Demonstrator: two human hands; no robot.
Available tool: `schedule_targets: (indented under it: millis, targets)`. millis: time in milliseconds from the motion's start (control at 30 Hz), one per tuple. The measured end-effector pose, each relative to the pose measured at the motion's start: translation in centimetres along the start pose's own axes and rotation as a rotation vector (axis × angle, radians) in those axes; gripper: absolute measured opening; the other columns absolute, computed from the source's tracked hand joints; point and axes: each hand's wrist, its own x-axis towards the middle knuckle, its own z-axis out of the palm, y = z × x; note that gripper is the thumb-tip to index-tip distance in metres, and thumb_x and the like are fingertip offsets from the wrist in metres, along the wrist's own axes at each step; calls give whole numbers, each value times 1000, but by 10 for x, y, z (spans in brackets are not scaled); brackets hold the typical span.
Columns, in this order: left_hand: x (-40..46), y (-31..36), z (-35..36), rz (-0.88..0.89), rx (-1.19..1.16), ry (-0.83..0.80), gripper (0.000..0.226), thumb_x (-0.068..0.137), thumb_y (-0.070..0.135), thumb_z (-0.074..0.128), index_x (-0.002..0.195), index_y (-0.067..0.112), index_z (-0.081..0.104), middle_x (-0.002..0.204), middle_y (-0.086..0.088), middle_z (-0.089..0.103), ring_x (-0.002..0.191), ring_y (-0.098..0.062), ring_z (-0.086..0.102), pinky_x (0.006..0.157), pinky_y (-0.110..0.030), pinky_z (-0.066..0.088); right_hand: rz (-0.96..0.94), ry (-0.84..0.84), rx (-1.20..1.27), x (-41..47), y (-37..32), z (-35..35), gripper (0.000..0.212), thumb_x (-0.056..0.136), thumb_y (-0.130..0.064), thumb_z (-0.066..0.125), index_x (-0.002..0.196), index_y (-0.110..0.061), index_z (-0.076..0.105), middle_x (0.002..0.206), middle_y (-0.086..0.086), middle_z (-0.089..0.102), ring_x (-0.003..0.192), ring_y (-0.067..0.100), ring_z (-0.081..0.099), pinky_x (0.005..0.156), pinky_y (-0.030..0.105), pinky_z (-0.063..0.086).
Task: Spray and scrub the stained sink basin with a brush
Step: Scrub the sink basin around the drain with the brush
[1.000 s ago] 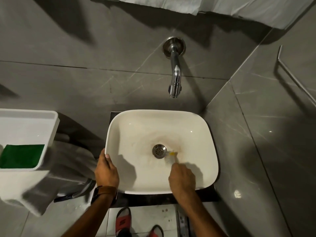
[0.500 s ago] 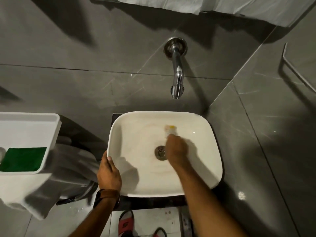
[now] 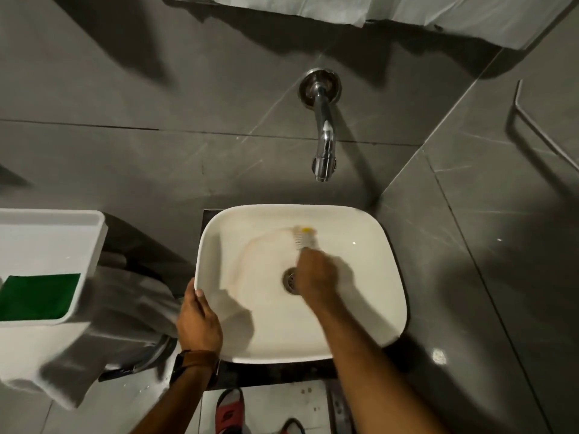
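A white rectangular sink basin (image 3: 369, 308) sits below me, with a faint brownish stain arcing across its back left. A metal drain (image 3: 289, 278) lies in the middle. My right hand (image 3: 316, 272) reaches into the basin and is closed around a small brush (image 3: 304, 238) with pale bristles and a yellow tip, pressed against the back wall of the basin; it is blurred by motion. My left hand (image 3: 197, 321), with a brown watch strap on its wrist, grips the basin's front left rim.
A chrome wall tap (image 3: 324, 145) hangs over the basin's back edge. A white tray (image 3: 53, 242) holding a green scouring pad (image 3: 39, 296) stands at the left, above a grey cloth (image 3: 125, 305). Grey tiled walls surround the sink; red sandals (image 3: 228, 413) show on the floor.
My right hand has carried the brush from beside the drain up to the basin's back wall. My left hand has stayed on the rim.
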Motion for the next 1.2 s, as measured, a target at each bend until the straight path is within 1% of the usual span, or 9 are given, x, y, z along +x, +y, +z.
schedule_targets:
  millis: [133,233,367,500,600,833,900,1033,1200]
  targets:
    - [1,0,0,21,35,34,46,101,44,27,135,22,47,113,-16,65,92,-33,62,75,-35,48,354,39,6,-13,86,5,25,101,-17,50,114,-11,71,115,12,75,107,33,70,84,37,55]
    - [1,-2,2,27,44,32,44,101,43,27,136,23,45,112,-16,65,88,-24,59,75,-32,48,402,15,167,-10,56,16,26,101,-14,51,117,-8,70,120,15,73,111,36,69,88,39,55]
    - [4,-4,2,37,58,43,43,101,45,26,134,25,45,110,-13,65,88,-24,62,72,-29,49,161,-196,315,6,-50,33,35,105,-14,44,133,-10,64,130,17,69,123,36,65,98,42,53]
    - [3,-3,0,62,21,3,36,101,48,27,130,33,44,106,-5,66,87,-20,65,63,-19,48,-214,-308,237,-64,-107,43,29,101,-21,47,118,-10,68,118,17,73,111,39,69,90,44,55]
    - [4,-3,1,45,45,30,41,101,47,27,132,28,46,110,-14,66,87,-21,60,71,-29,48,-190,-284,59,-62,-50,37,31,100,-17,47,120,-13,70,119,14,74,111,36,70,89,42,56]
    - [3,-1,0,47,53,39,47,100,47,26,134,22,47,112,-18,65,87,-29,60,71,-33,47,253,-116,-171,-32,97,4,35,104,-24,37,114,-19,71,118,6,74,112,28,68,91,34,51]
    - [2,1,0,41,55,45,49,100,48,25,134,21,47,111,-19,65,85,-28,59,71,-34,46,288,-214,-93,-57,92,6,37,104,-26,35,114,-20,70,120,6,73,115,29,66,96,36,50]
    - [1,4,-1,48,65,46,47,101,44,26,134,20,48,111,-20,65,90,-37,63,71,-37,49,-46,-497,126,-108,-15,22,38,98,-18,48,134,-10,57,127,15,69,119,36,66,97,41,54]
    - [0,5,-1,50,66,44,46,100,44,26,132,19,48,110,-20,66,90,-37,64,71,-36,50,-158,-401,69,-79,-55,13,32,100,-16,46,124,-8,66,125,18,71,118,38,67,96,43,52]
